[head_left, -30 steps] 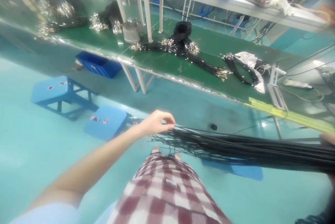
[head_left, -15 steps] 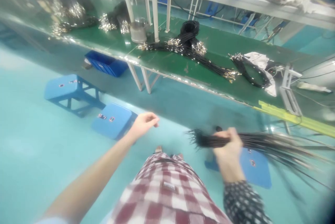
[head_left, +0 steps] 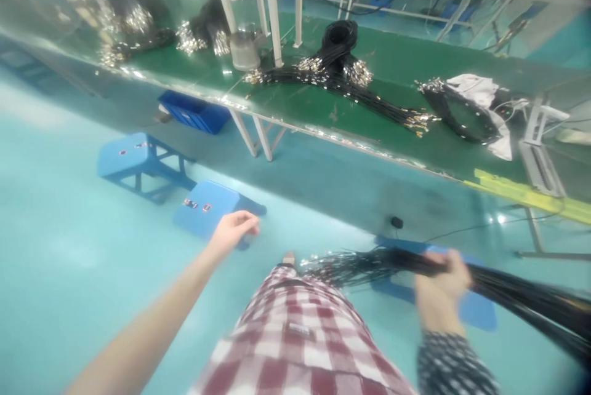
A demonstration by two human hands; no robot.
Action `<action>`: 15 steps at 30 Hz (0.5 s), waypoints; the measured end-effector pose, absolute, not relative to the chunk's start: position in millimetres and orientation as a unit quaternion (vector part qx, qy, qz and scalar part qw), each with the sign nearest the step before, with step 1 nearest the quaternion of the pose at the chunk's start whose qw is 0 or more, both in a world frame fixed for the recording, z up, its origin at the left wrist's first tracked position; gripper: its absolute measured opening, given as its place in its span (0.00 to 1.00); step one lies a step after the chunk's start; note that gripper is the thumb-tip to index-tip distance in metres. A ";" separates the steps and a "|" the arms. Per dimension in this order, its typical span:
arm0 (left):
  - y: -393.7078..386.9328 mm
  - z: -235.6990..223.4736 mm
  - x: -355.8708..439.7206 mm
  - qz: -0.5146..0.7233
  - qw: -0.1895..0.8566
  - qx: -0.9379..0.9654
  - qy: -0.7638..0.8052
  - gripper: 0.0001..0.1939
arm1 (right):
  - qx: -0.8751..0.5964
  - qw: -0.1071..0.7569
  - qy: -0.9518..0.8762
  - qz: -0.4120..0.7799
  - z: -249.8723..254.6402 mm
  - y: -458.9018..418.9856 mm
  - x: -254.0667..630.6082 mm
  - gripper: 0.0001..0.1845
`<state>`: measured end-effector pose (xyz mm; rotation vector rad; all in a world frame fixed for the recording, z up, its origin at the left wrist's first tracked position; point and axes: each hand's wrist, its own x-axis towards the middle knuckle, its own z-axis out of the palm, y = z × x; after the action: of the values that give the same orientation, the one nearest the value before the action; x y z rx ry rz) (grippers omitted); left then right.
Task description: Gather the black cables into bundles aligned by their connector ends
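My right hand (head_left: pixel 443 284), in a dark dotted sleeve, is wrapped round a thick bundle of black cables (head_left: pixel 512 290). On the left, the bundle's loose ends (head_left: pixel 332 266) fan out with small shiny tips over the checked apron (head_left: pixel 295 333). Its other end runs off towards the lower right, blurred. Well apart from the cables, my left hand (head_left: pixel 235 229) is held over a blue stool (head_left: pixel 203 204). Its fingers are curled together, and nothing shows in them.
A green-topped bench (head_left: pixel 388 143) runs across, with more black cable bundles (head_left: pixel 337 50), a metal pot (head_left: pixel 245 50) and a white cloth (head_left: pixel 475 90). Another blue stool (head_left: pixel 124 158) and a blue bin (head_left: pixel 194 113) stand on the left. A third stool (head_left: pixel 480 309) is beneath my right hand.
My left hand has come away from the cable ends and moved left. My right hand came into view gripping the bundle, whose loose ends swung left towards the apron. The view has shifted right.
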<state>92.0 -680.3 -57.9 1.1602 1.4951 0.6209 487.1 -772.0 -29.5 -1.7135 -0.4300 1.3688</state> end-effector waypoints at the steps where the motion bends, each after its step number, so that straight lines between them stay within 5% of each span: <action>1: -676.8 -55.9 100.0 0.258 0.546 0.503 0.618 0.16 | -0.675 0.476 -0.152 0.543 -42.3 -766.4 468.2 0.24; 6: -658.9 -48.3 120.5 0.237 0.547 0.586 0.549 0.15 | -0.587 0.617 -0.048 0.522 -54.6 -766.0 465.4 0.17; 11: -650.1 -65.5 105.5 0.258 0.579 0.546 0.548 0.20 | -0.463 0.752 -0.025 0.469 -2.5 -772.1 502.4 0.17; 15: -629.9 -74.5 114.1 0.269 0.617 0.546 0.499 0.28 | -0.434 0.765 -0.100 0.464 42.1 -748.1 454.0 0.18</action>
<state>114.1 -629.9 -74.5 1.2564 1.1492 0.6198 454.0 -748.1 42.1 -0.9430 -0.2171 1.0090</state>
